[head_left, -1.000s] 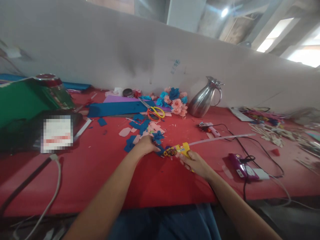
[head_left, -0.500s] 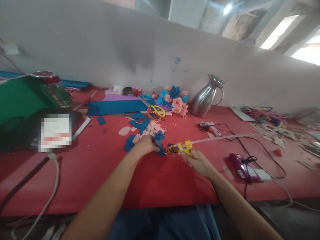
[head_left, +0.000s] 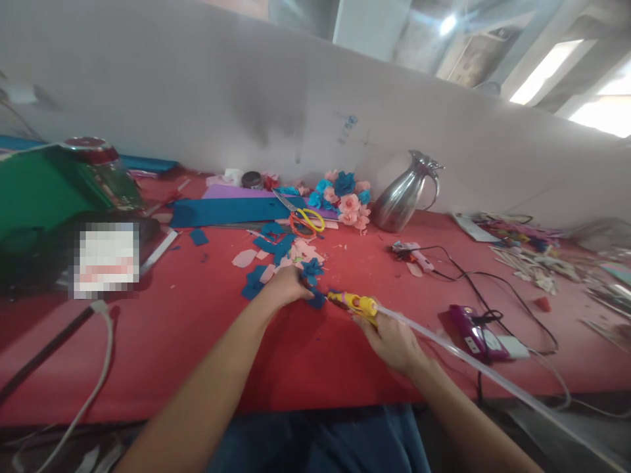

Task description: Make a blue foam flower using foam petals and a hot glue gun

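My right hand grips a yellow glue gun, nozzle pointing left at a small blue foam piece on the red table. A long clear glue stick trails from the gun's back toward the lower right. My left hand is closed, pinching the blue piece down just left of the nozzle. A blue foam flower and loose blue and pink petals lie just beyond my left hand.
Yellow-and-orange scissors, blue and purple foam sheets, finished pink and blue flowers and a steel jug stand at the back. A purple device with black cables lies right. A green box and grey cable are left.
My right hand has swung the glue gun round: its glue stick pointed up to the right before and now trails to the lower right. The nozzle has moved closer to the blue piece.
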{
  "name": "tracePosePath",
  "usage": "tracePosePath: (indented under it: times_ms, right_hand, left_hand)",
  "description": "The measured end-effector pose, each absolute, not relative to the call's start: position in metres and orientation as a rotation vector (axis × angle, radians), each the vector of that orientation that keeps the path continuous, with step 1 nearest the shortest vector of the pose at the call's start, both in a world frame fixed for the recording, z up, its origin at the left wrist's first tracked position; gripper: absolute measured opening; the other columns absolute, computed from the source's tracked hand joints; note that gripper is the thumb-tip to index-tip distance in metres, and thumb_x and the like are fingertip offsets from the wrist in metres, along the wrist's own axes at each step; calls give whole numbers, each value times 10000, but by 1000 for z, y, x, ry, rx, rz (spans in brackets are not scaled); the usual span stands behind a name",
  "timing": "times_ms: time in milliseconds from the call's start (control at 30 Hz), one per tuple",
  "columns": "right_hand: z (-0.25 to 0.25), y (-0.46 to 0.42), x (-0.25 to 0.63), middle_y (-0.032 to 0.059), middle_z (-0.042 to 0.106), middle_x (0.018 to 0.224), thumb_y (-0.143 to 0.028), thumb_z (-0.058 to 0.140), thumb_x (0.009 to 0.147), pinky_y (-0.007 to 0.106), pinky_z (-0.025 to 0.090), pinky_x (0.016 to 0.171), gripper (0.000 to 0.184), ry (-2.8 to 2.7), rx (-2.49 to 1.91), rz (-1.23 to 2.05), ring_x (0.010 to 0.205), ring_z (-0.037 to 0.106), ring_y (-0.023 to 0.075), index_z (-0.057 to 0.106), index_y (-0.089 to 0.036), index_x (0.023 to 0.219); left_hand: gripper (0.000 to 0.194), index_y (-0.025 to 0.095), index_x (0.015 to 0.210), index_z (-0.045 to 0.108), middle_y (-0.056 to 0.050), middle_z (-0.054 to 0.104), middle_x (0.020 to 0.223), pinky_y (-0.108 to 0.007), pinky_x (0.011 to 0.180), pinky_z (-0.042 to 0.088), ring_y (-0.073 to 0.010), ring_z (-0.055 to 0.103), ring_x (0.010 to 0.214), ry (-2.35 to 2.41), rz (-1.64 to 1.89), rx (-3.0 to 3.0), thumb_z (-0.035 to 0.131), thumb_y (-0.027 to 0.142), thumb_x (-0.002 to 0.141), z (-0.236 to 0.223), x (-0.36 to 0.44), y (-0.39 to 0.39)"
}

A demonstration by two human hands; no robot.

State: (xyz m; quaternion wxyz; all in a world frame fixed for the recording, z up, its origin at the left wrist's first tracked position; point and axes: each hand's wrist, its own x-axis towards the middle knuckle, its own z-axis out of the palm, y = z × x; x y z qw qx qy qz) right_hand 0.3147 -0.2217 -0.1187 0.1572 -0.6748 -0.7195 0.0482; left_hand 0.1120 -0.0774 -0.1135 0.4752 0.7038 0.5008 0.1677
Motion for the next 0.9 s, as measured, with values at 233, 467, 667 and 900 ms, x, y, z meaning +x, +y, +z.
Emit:
tracePosePath:
  times_ms: [233,467,667,900]
  right_hand:
    - [-112,-219,319,96,706,848,-406,401,908,285,468,673,331,-1813,-1778,321,812,663,246,631,-171,935]
    - [-115,-219,314,22,628,665,-488,418,896,232,399,537,390,-1778,-1760,659,596,573,165,620,-158,846]
    - [-118,-216,315,43,663,732,-486,432,887,246,418,583,381,-1746,-1796,671,656,606,190,631,-161,908]
    - [-113,-214,314,50,657,741,-483,447,870,253,422,592,373,-1742,-1791,670,674,611,199,631,-159,863]
  left_hand:
    - [260,200,469,454,81,467,443,-231,490,337,-118,488,501,1214,436,1655,682,80,444,-113,116,-77]
    - [176,185,517,546,46,545,509,-240,512,344,-140,527,552,1206,420,1744,709,142,469,-118,112,-75]
    - [178,180,548,560,54,538,506,-234,512,342,-129,526,541,1268,380,1782,724,139,492,-113,113,-78]
    - [182,185,561,557,51,552,519,-239,520,354,-139,547,560,1296,354,1806,724,140,506,-108,114,-80]
